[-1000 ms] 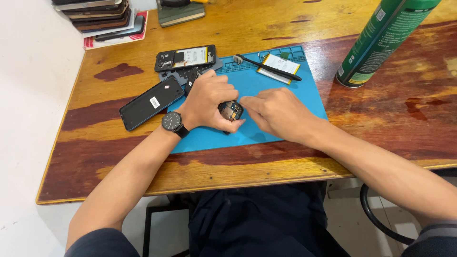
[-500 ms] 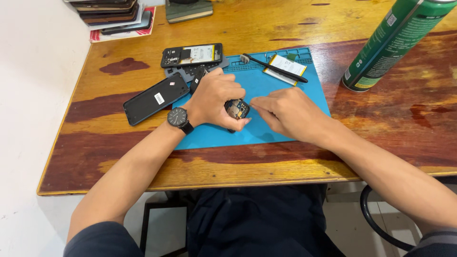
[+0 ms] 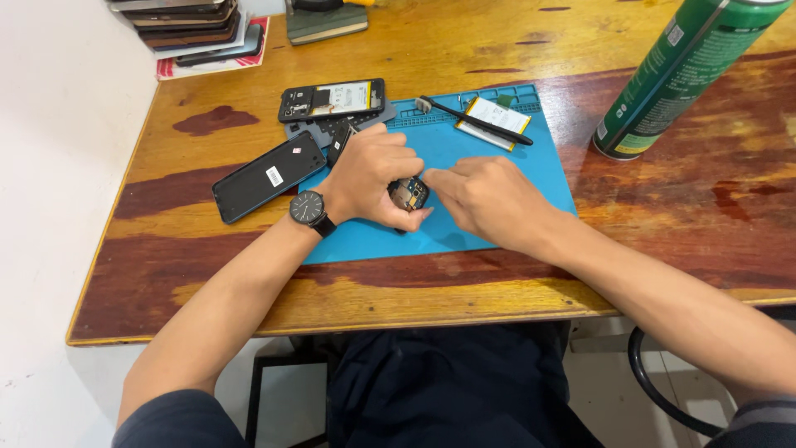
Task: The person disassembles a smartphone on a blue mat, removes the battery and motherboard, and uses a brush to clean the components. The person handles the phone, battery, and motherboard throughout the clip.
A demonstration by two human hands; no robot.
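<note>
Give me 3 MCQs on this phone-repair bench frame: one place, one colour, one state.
1. Where does the dark brush lie?
A. On the bare wood by the spray can
B. Across the far part of the blue mat, over the flat battery
C. On the stack of phones

2. What colour is the spray can?
A. Green
B. Red
C. White

3. How is the small circuit board held?
A. Lying loose, untouched
B. Gripped in the left hand, right fingertips at it
C. Held up high above the table

Answers:
1 B: the brush rests on the blue mat, its handle crossing the flat battery.
2 A: the can's body is green, with a yellow band near the base.
3 B: the left hand closes around the board low over the mat, and the right hand points its fingertips at it.
</note>
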